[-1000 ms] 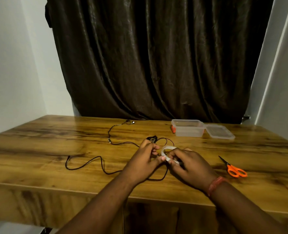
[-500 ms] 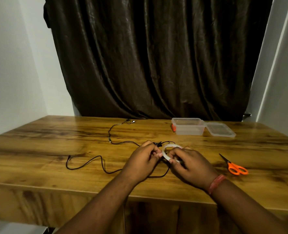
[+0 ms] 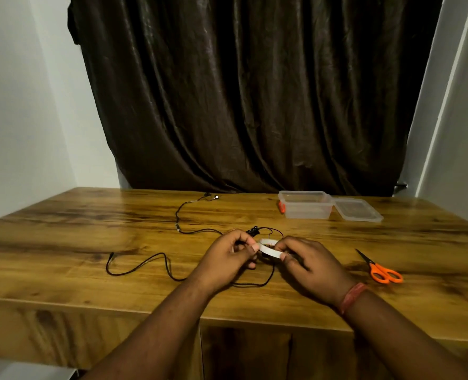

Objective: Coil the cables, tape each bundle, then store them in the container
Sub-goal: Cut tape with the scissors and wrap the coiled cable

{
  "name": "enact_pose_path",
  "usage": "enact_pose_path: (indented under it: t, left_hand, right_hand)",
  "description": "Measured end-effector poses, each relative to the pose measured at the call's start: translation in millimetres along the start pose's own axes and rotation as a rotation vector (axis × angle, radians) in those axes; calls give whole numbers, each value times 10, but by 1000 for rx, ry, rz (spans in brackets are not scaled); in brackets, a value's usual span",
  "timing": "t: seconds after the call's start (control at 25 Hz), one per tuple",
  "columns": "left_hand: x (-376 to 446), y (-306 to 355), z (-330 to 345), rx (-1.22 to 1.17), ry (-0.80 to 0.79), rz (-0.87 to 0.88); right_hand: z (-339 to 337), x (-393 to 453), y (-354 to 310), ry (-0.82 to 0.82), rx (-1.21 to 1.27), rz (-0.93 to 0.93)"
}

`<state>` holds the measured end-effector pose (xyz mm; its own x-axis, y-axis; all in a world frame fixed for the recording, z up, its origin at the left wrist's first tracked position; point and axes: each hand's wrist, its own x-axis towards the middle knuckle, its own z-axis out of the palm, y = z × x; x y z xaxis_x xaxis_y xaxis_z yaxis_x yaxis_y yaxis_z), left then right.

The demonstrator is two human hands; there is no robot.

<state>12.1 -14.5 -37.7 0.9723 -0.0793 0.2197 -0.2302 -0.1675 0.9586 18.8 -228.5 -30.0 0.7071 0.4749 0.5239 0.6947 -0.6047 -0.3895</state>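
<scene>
A white roll of tape (image 3: pixel 268 249) sits between my two hands above the middle of the wooden table (image 3: pixel 63 237). My left hand (image 3: pixel 228 259) pinches its left side with thumb and fingers. My right hand (image 3: pixel 309 266) grips its right side. A thin black cable (image 3: pixel 145 266) lies loose on the table, running from a plug at the left under my hands. A second stretch of black cable (image 3: pixel 183 212) with earbuds reaches toward the back. A small black bunch of cable (image 3: pixel 253 230) shows just behind my left hand.
A clear plastic container (image 3: pixel 305 205) stands open at the back right, with its lid (image 3: pixel 357 209) lying beside it. Orange-handled scissors (image 3: pixel 382 270) lie to the right of my right hand. A dark curtain hangs behind the table.
Both hands stay together on the tape roll and have shifted only slightly. The left thumb now presses on the roll's left edge. The cables have not moved.
</scene>
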Motion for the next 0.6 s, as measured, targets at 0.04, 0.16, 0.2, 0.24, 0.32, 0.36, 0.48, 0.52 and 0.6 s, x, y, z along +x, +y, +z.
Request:
enact_pose_path:
  t: [0.04, 0.16, 0.2, 0.24, 0.32, 0.36, 0.48, 0.52, 0.6]
  left_hand:
    - [-3, 12, 6, 10, -9, -1]
    - [-6, 33, 23, -15, -20, -6]
    - [-4, 37, 22, -31, -16, -5]
    - [-6, 46, 22, -53, -14, 1]
    - [-5, 56, 15, -125, 8, 5]
    - [1, 68, 7, -168, 34, 2]
    - [12, 111, -5, -298, 81, -20]
    - [11, 118, -2, -346, 72, -35]
    - [1, 131, -7, -428, 32, -53]
  right_hand:
    - [0, 0, 8, 4, 10, 6]
    - [1, 5, 16, 8, 49, 4]
    - [2, 10, 13, 2, 67, 1]
    - [4, 13, 13, -2, 85, 0]
    - [3, 10, 21, -2, 127, 15]
    - [-2, 5, 24, 4, 155, 31]
    - [-23, -8, 12, 22, 246, 63]
    - [-26, -9, 5, 22, 268, 66]
    - [-30, -11, -13, 15, 308, 72]
